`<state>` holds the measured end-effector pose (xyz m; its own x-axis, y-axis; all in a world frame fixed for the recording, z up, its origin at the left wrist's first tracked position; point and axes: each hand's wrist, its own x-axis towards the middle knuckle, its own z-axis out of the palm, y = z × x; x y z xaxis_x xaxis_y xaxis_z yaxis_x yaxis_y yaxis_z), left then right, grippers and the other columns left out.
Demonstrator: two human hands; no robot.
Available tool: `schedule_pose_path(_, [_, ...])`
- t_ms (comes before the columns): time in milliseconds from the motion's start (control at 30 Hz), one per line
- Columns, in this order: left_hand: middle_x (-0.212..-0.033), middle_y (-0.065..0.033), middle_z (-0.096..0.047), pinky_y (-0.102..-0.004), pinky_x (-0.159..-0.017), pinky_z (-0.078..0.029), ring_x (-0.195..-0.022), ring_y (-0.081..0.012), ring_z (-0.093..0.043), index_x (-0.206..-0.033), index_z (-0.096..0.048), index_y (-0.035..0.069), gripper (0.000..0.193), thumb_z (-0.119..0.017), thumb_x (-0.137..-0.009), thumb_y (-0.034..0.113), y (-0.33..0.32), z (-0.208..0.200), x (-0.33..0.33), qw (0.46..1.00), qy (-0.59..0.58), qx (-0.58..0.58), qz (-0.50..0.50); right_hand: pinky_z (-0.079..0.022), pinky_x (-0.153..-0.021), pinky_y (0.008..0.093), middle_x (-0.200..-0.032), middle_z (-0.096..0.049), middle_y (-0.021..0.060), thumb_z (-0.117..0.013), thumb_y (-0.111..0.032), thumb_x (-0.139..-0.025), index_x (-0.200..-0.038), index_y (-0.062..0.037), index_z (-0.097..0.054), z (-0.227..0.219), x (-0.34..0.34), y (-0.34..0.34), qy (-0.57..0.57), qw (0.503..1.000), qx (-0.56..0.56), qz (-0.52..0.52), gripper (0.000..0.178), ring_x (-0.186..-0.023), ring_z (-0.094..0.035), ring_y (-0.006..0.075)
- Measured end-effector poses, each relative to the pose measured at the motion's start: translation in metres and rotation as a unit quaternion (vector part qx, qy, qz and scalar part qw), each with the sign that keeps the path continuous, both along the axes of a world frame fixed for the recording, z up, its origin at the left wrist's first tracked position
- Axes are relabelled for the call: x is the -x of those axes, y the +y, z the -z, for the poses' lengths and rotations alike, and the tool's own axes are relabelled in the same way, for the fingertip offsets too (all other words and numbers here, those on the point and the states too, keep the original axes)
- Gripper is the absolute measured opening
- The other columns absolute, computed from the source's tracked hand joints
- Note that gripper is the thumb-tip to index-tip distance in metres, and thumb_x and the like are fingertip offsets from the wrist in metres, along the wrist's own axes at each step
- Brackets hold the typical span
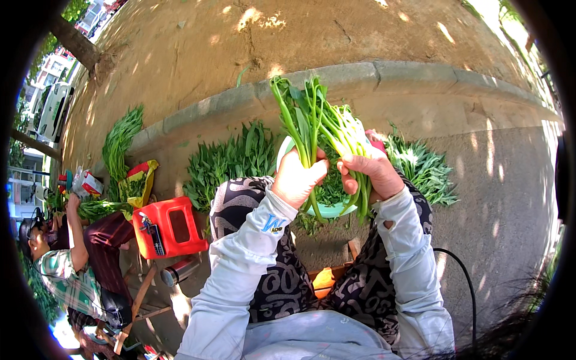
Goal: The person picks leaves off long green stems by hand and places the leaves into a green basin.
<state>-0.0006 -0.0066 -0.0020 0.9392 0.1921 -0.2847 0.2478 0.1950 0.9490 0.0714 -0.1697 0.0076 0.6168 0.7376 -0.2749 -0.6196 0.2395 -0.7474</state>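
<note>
In front of my lap, my left hand (300,178) is closed round a bunch of long-stemmed leafy greens (307,129), its stems pointing up and away from me. My right hand (377,173) grips a second bunch of greens (343,131) with pale, hollow-looking stems. The two bunches touch and cross a little above my hands. Beneath them, between my knees, a pale green basin (330,211) holds loose leaves. My hands and the bunches hide much of the basin.
Piles of leafy greens lie left (231,159) and right (420,168) of the basin. A stone kerb (408,75) runs beyond. On the left are a red plastic jug (171,228), a metal flask (178,271), a yellow bag (143,183) and a seated person (75,264) handling greens.
</note>
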Motion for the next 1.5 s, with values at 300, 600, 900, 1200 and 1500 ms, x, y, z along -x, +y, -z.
schedule_pose_path(300, [-0.083, -0.0024, -0.056, -0.0296, -0.063, -0.049, -0.069, -0.0136, -0.055, -0.098, -0.058, 0.005, 0.017, -0.061, -0.084, 0.013, 0.004, 0.005, -0.001, 0.975, 0.021, 0.173, -0.139, -0.045, -0.049, 0.0226, -0.074, -0.058, 0.0042, -0.060, -0.011, -0.084, -0.093, -0.0046, -0.054, 0.002, -0.002, -0.001, -0.071, 0.986, 0.019, 0.152, 0.013, -0.053, -0.054, 0.0120])
schedule_pose_path(600, [-0.090, -0.0010, -0.056, -0.0333, -0.071, -0.049, -0.081, -0.0140, -0.054, -0.113, -0.058, 0.011, 0.027, -0.061, -0.087, 0.019, 0.021, 0.017, 0.004, 0.972, 0.009, 0.223, -0.075, -0.044, -0.057, 0.0222, -0.078, -0.058, 0.0026, -0.062, -0.005, -0.080, -0.105, -0.0005, -0.055, 0.005, -0.004, -0.001, -0.106, 0.983, 0.026, 0.145, 0.027, -0.061, -0.055, 0.0106])
schedule_pose_path(900, [-0.103, -0.0031, -0.058, -0.0415, -0.080, -0.050, -0.096, -0.0192, -0.056, -0.115, -0.056, 0.014, 0.028, -0.060, -0.088, 0.018, 0.011, 0.002, 0.001, 0.946, -0.006, 0.312, -0.088, -0.046, -0.080, 0.0252, -0.101, -0.061, 0.0046, -0.066, 0.002, -0.071, -0.113, 0.0008, -0.053, 0.019, 0.010, 0.017, -0.279, 0.956, 0.093, 0.006, 0.044, -0.089, -0.057, 0.0121])
schedule_pose_path(1200, [-0.108, -0.0022, -0.059, -0.0396, -0.082, -0.049, -0.100, -0.0175, -0.056, -0.117, -0.054, 0.010, 0.032, -0.061, -0.087, 0.015, 0.011, -0.002, 0.000, 0.952, 0.004, 0.297, -0.069, -0.046, -0.082, 0.0268, -0.100, -0.062, 0.0066, -0.066, 0.004, -0.069, -0.116, 0.0006, -0.052, 0.022, 0.012, 0.021, -0.313, 0.945, 0.088, 0.038, 0.050, -0.089, -0.058, 0.0142])
schedule_pose_path(1500, [-0.118, -0.0075, -0.055, -0.0408, -0.086, -0.047, -0.105, -0.0214, -0.055, -0.128, -0.046, 0.009, 0.040, -0.055, -0.090, 0.015, 0.011, 0.007, 0.000, 0.955, -0.017, 0.293, -0.032, -0.048, -0.080, 0.0275, -0.101, -0.063, 0.0090, -0.070, 0.002, -0.065, -0.116, 0.0007, -0.051, 0.024, 0.013, 0.021, -0.337, 0.935, 0.091, 0.060, 0.055, -0.088, -0.060, 0.0158])
